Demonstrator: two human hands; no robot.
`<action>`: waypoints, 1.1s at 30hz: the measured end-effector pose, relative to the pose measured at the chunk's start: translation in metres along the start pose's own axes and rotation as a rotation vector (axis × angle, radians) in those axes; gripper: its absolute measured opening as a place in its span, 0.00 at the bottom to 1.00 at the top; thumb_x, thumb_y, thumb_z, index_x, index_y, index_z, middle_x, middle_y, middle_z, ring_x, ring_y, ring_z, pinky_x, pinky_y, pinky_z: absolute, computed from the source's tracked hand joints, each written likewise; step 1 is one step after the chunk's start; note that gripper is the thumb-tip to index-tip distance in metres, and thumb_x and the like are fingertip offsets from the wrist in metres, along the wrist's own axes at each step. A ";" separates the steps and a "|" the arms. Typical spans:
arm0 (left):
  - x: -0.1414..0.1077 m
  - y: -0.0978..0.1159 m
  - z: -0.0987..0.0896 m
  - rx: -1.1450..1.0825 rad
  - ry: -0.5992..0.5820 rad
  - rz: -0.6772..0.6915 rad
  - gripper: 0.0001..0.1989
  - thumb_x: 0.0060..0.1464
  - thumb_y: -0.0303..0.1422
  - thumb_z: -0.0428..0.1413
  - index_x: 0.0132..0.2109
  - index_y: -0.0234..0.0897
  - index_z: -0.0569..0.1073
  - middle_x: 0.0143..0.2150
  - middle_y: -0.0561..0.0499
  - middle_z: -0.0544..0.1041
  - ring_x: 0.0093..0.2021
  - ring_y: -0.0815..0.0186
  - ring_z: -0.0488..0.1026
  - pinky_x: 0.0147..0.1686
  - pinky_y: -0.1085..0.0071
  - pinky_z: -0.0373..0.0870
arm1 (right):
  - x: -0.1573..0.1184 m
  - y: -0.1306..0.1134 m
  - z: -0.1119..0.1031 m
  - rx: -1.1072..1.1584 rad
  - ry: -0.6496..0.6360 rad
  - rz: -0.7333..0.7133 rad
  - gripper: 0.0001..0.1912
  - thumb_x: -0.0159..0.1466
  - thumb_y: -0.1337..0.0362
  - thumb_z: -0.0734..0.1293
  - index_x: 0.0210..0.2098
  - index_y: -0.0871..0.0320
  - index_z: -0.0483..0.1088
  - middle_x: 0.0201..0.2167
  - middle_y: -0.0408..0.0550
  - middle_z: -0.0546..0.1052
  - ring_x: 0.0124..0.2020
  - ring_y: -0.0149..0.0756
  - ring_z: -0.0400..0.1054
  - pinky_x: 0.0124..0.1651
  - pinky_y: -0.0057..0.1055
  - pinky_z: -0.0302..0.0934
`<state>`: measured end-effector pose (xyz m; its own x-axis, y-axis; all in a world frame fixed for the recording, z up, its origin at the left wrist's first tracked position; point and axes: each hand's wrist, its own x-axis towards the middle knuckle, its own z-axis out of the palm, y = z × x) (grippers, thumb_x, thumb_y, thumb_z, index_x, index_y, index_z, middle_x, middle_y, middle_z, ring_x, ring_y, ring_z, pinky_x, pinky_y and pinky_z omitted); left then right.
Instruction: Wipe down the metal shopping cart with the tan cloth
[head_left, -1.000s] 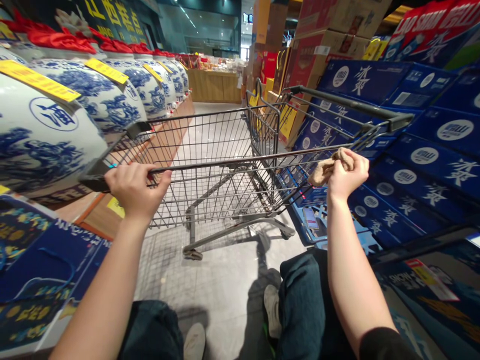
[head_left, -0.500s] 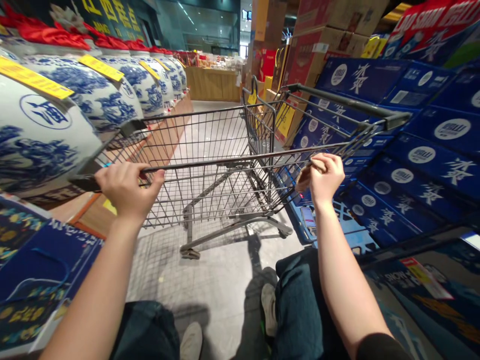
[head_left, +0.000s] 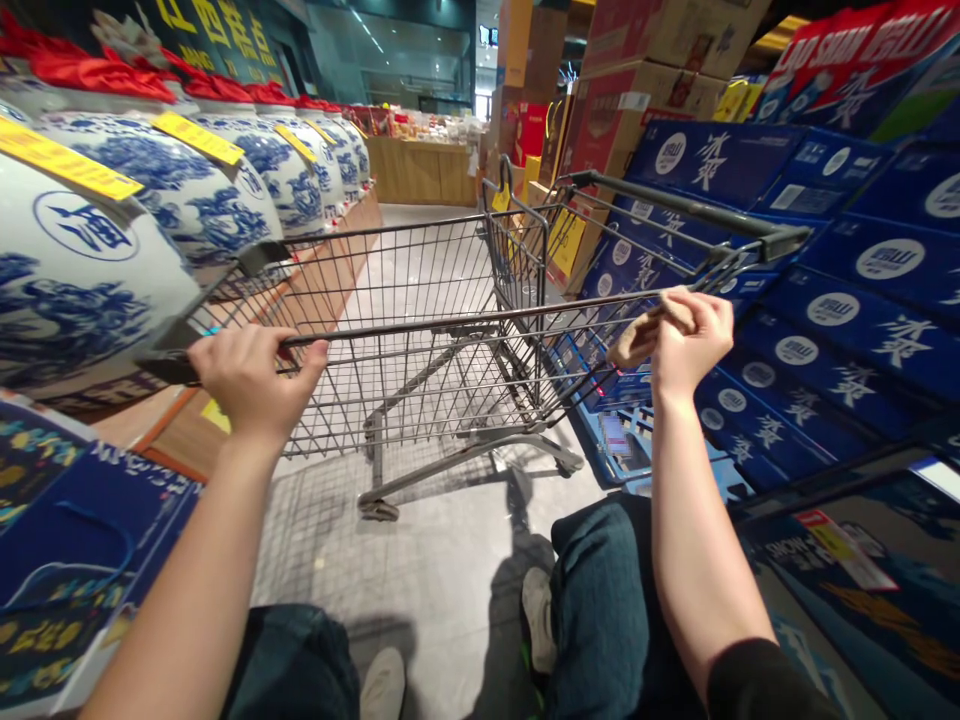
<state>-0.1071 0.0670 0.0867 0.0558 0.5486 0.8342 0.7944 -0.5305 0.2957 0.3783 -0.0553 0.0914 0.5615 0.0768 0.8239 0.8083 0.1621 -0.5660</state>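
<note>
A dark wire shopping cart (head_left: 420,328) stands sideways in front of me, its handle bar (head_left: 675,202) at the right. My left hand (head_left: 247,385) is closed around the near top rim by the left corner. Pinched in my right hand (head_left: 688,345) is a brown cloth (head_left: 634,342), pressed against the same rim towards the handle end. Part of the cloth hangs loose to the left of my fingers. The rim under the right hand is partly hidden.
Blue-and-white jars (head_left: 97,250) with red cloth tops line a wooden ledge (head_left: 172,435) at the left. Stacked blue boxes (head_left: 832,310) rise at the right, above a light blue pallet (head_left: 637,450). A counter (head_left: 420,170) stands at the far end.
My right hand has slid to the right along the cart's rim with the cloth. My left hand keeps its hold, and the cart stays about where it was.
</note>
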 end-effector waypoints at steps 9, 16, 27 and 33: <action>-0.002 -0.017 0.002 0.068 0.005 0.017 0.23 0.59 0.58 0.53 0.33 0.43 0.71 0.30 0.49 0.68 0.40 0.52 0.66 0.53 0.51 0.57 | 0.003 -0.003 -0.002 -0.010 -0.093 0.051 0.07 0.53 0.70 0.69 0.28 0.53 0.79 0.32 0.42 0.75 0.38 0.39 0.74 0.50 0.40 0.72; -0.001 -0.012 0.000 0.049 0.005 -0.004 0.24 0.58 0.60 0.53 0.32 0.44 0.71 0.30 0.49 0.68 0.40 0.51 0.65 0.53 0.50 0.57 | -0.003 -0.002 -0.002 -0.016 -0.124 0.031 0.08 0.53 0.70 0.68 0.30 0.54 0.79 0.35 0.43 0.73 0.42 0.40 0.74 0.54 0.42 0.72; 0.001 -0.001 -0.004 -0.002 -0.011 -0.082 0.24 0.53 0.61 0.51 0.30 0.45 0.65 0.29 0.49 0.65 0.39 0.52 0.64 0.55 0.43 0.57 | -0.022 -0.019 0.009 0.031 -0.161 0.038 0.08 0.54 0.70 0.68 0.31 0.54 0.79 0.37 0.44 0.73 0.44 0.39 0.74 0.56 0.41 0.70; 0.001 -0.003 -0.005 0.017 -0.022 -0.066 0.22 0.54 0.58 0.53 0.30 0.45 0.65 0.30 0.49 0.66 0.39 0.52 0.64 0.54 0.46 0.57 | -0.026 -0.026 0.011 0.038 -0.105 -0.038 0.12 0.55 0.72 0.67 0.35 0.52 0.80 0.42 0.46 0.74 0.49 0.40 0.73 0.59 0.43 0.69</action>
<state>-0.1128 0.0657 0.0891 0.0161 0.5961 0.8028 0.8068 -0.4820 0.3418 0.3410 -0.0511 0.0850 0.5072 0.1720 0.8445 0.8204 0.2039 -0.5342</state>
